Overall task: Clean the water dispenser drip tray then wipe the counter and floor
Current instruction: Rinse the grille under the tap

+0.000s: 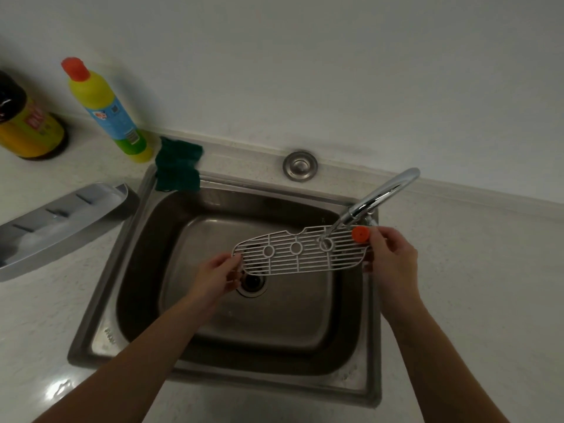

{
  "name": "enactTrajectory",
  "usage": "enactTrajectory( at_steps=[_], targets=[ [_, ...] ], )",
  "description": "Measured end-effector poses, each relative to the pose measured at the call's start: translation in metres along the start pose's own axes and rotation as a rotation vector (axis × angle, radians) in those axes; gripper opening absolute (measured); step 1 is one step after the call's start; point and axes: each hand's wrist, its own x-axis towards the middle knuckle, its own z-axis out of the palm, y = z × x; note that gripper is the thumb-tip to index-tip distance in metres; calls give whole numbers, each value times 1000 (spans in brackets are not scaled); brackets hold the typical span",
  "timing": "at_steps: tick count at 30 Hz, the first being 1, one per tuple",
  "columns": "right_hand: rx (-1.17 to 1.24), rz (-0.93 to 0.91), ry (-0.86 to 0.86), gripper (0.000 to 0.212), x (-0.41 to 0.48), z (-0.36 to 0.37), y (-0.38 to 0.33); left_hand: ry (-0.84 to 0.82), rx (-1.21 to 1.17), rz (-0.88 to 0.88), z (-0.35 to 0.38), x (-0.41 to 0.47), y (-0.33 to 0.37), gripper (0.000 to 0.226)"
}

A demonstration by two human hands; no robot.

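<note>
Holding the white grate [300, 251] over the sink [128, 239], my left hand [213, 277] pinches its left end and my right hand [392, 254] its right end, under the tap [381, 193]. I think rinsing is underway. The gray drip tray [61, 215] waits on the counter [473, 270], far left; counter and floor are not wiped yet.

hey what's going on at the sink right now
A person holds a white drip tray grate over the steel sink, left hand on one end, right hand on the other. Water from the faucet runs onto it. The grey drip tray base sits on the counter, left of the sink.
</note>
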Motion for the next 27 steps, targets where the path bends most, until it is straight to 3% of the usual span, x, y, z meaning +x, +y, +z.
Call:
enactTrajectory(
  at_steps=[4, 14, 20, 27],
  targets=[
    [37, -90, 70, 23, -2, -14, -15, -3, 87, -4, 37, 13, 3, 15],
    [24, -163, 155, 26, -15, -35, -8, -120, -181, -201, 62, 15, 9, 20],
    [50, -62, 187, 28, -9, -41, 1, -114, -104, -168, 60, 8, 10, 17],
    [107, -45, 209, 28, 9, -45, -18, -184, -210, -74, 68, 11, 38, 18]
  ],
)
